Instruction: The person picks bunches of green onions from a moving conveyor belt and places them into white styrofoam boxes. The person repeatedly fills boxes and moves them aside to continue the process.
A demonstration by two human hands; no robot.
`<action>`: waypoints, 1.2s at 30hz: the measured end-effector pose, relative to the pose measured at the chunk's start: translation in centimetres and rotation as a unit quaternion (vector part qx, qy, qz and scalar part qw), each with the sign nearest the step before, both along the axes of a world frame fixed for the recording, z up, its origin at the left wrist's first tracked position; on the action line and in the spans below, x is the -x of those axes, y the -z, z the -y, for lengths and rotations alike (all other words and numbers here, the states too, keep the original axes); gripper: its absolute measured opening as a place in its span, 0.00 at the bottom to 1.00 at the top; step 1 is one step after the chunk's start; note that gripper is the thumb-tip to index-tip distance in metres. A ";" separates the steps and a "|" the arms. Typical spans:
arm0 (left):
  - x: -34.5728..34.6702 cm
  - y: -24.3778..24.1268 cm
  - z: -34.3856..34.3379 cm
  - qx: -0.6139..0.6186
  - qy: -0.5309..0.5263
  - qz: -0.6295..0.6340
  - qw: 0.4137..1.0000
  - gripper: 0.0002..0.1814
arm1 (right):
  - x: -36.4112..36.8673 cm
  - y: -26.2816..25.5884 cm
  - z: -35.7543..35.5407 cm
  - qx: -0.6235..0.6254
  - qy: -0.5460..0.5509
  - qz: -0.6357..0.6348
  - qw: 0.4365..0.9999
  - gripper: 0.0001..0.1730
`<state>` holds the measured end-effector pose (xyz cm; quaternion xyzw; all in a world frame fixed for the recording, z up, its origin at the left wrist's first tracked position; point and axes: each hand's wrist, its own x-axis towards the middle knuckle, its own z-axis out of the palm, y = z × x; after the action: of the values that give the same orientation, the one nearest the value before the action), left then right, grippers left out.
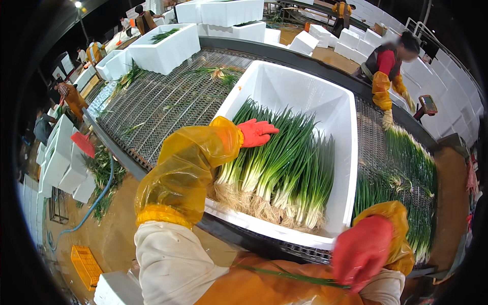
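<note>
Bundles of green onions (274, 164) lie side by side in a white foam box (352, 152), their pale roots toward me and green leaves toward the far wall. My left hand (258, 132), in a red rubber glove below a yellow plastic sleeve cover, lies with fingers extended on the leaves at the left. Outside the box's near right corner, my right hand (362, 249) is blurred and closed around a few long green leaves (293, 277), which trail leftward across my orange apron.
The box stands on a metal mesh table (171, 95) with scattered leaves. More green onions (411, 164) lie at right, where a co-worker (389, 65) reaches in with gloved hands. Foam boxes (164, 49) stand at the far left edge. A blue hose (101, 194) and orange crate (85, 267) are on the floor.
</note>
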<state>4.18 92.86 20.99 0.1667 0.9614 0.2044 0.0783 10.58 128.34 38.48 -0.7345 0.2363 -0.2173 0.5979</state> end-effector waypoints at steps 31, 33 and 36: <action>0.3 2.4 -6.3 -0.042 0.002 -0.082 0.996 0.26 | -1.1 5.5 3.4 -0.053 0.160 -0.126 0.978 0.11; -0.4 1.9 -5.8 -0.030 -0.010 -0.076 0.997 0.26 | -1.5 4.1 4.7 -0.072 0.240 -0.350 0.902 0.12; -0.3 1.8 -5.7 -0.036 -0.003 -0.070 0.997 0.26 | 2.0 9.2 6.1 0.072 0.507 -0.481 0.712 0.14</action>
<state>4.52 98.59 19.16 0.1801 0.9570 0.2272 0.0039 8.56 122.22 29.29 -0.5503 0.8125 -0.1216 0.1489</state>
